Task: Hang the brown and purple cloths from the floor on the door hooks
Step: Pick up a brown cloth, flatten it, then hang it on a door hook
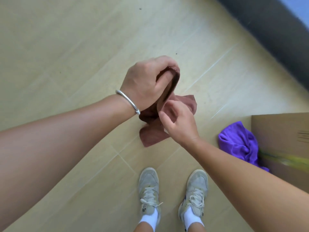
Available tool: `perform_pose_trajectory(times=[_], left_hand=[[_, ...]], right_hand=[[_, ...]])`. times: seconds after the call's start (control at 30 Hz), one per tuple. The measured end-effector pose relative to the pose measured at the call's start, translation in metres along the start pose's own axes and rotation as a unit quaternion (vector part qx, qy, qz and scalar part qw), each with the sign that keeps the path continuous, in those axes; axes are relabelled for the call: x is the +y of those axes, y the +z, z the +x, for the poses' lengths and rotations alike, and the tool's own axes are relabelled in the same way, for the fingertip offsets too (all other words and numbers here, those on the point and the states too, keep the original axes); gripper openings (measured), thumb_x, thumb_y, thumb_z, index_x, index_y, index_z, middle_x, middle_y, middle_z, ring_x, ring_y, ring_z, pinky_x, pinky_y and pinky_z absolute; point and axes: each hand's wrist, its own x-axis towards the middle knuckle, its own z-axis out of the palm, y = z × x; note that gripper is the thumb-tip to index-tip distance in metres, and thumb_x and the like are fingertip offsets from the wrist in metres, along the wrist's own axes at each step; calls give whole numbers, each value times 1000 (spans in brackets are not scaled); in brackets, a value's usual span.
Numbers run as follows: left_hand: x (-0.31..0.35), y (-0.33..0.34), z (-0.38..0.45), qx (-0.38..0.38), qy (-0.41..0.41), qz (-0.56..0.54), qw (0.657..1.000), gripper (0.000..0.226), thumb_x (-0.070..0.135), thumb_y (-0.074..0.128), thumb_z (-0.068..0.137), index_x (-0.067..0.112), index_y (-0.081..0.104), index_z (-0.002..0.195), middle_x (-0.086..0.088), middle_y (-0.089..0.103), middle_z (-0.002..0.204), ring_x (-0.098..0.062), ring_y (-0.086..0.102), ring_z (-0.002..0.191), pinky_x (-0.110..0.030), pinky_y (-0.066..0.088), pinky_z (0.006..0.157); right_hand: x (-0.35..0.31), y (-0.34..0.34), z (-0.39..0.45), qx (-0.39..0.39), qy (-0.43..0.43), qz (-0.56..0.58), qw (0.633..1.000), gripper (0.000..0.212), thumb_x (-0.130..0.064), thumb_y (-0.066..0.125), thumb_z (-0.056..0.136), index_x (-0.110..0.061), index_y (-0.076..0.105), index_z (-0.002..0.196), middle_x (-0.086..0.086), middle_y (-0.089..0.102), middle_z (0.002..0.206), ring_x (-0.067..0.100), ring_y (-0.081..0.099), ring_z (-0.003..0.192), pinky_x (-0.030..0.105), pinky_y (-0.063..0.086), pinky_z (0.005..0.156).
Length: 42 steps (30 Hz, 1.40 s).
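The brown cloth (pixel 150 136) hangs bunched in the air above the tiled floor, in front of me. My left hand (pixel 147 82), with a silver bangle on the wrist, grips its upper edge with curled fingers. Just below it, my right hand (pixel 178 121) pinches a fold of the same cloth between thumb and fingers. The purple cloth (pixel 239 143) lies crumpled on the floor at the right, against a cardboard box. No door or hooks are in view.
A cardboard box (pixel 282 129) stands on the floor at the right edge, with a blurred yellow-green thing (pixel 282 159) across it. A dark skirting band (pixel 274 30) runs along the upper right. My two feet in pale sneakers (pixel 148 190) stand below the cloth.
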Motion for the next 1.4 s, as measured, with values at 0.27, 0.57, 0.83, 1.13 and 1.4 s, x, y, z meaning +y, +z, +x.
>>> perform_pose_trajectory(times=[0.27,0.57,0.83,1.13,1.4], left_hand=[[60,-102,33,71,30,-41,996,15,12,56,91,11,70,96,20,63,88,-1,62,82,-19,47,78],[74,-185,50,177,-9,-62,982,15,15,55,92,14,69,95,15,66,87,1,62,84,-16,46,78],[34,-262,69,271,-141,-114,945,11,14,56,90,19,65,94,12,64,81,1,59,74,-19,48,74],[26,-338,40,305,-227,-79,921,11,13,58,92,19,67,94,10,63,78,11,55,63,-5,41,67],[59,-348,-35,310,-236,-41,920,22,16,59,92,35,67,85,17,64,78,9,55,64,-4,40,63]], right_hand=[[-88,-14,3,19,60,-39,997,20,-26,47,82,-22,43,62,-7,48,58,12,47,56,32,37,49],[-140,-65,30,-8,81,-94,992,12,-20,50,87,-22,61,82,-6,65,77,19,60,71,34,49,62],[-215,-132,94,105,0,-119,987,14,-26,53,90,-26,65,83,-10,65,70,14,59,72,33,48,62],[-310,-167,117,164,-147,-92,971,13,-22,61,88,-29,72,86,-11,60,81,9,56,80,26,46,70],[-333,-194,76,113,-241,-41,963,6,-25,70,85,-23,76,87,-6,60,76,1,55,73,12,43,67]])
